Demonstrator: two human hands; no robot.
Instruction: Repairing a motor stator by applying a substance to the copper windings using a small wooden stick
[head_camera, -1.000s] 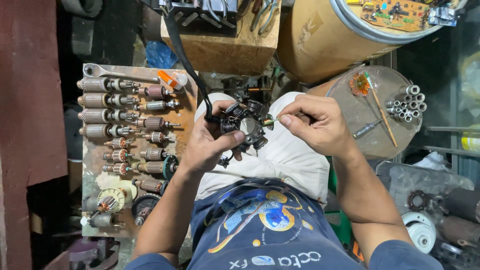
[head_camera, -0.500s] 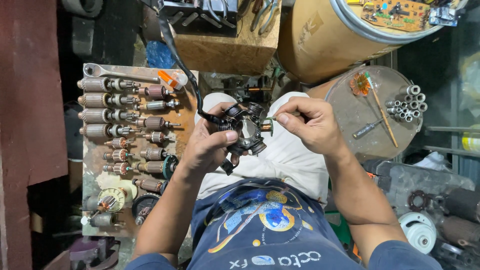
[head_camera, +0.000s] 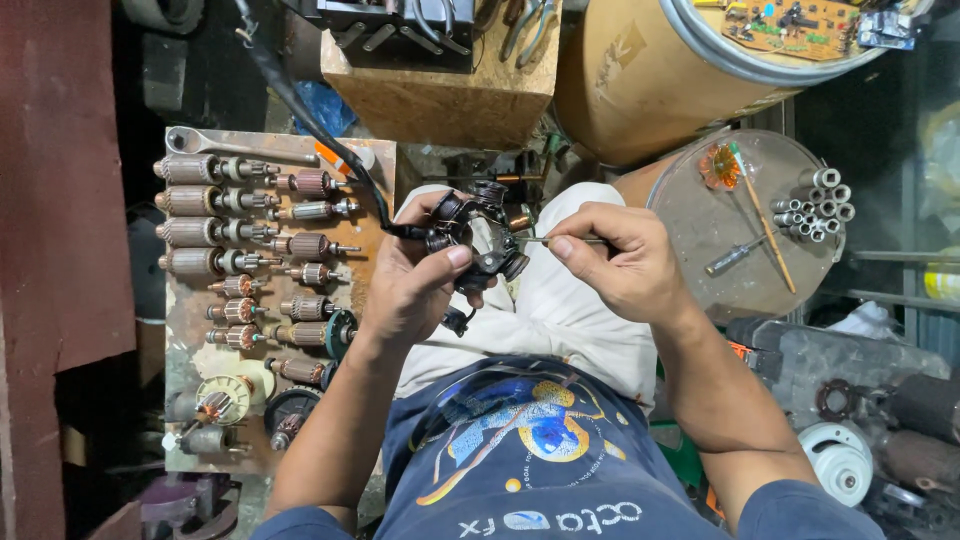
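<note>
— Where is the stator (head_camera: 478, 235) held?

— Over the lap, above the pale cloth (head_camera: 540, 300), gripped in the left hand (head_camera: 415, 285), whose fingers are curled around its lower rim with the thumb pressed on its face.

— And the right hand (head_camera: 625, 265)?

— It is closed in a pinch on a thin metal probe (head_camera: 548, 240). The probe's long axis is laid level, pointing leftward, its tip brought just beside the stator's right edge.
</note>
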